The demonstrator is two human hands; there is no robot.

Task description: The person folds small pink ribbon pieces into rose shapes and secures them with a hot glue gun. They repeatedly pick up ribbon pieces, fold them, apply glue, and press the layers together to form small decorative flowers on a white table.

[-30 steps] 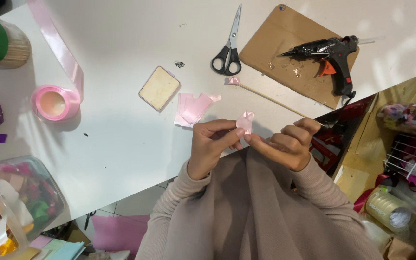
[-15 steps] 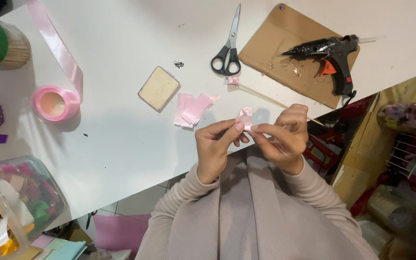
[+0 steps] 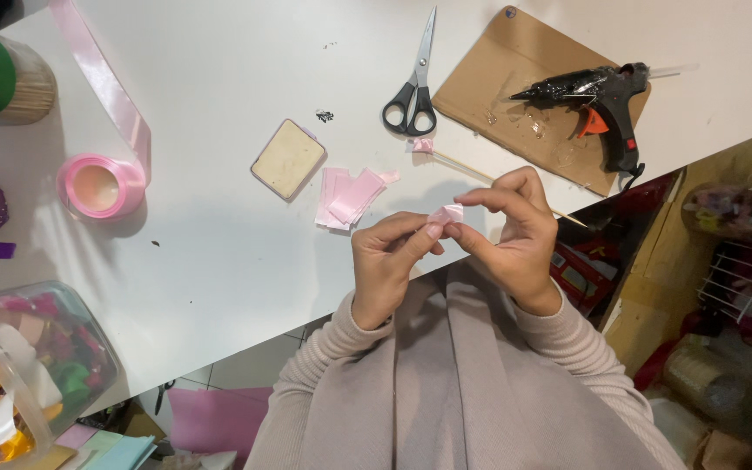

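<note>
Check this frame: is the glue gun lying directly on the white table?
No, the glue gun lies on a brown cardboard sheet that rests on the white table.

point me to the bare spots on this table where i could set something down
The widest bare stretch of the table lies between the pink ribbon roll and the scissors. Another runs along the near edge below the roll, left of the left hand. It is crowded around the tan block, cut ribbon pieces and glue gun on its cardboard.

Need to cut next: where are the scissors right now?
In the head view, the scissors lie shut at the table's far middle, just left of the cardboard sheet holding the glue gun.
</note>
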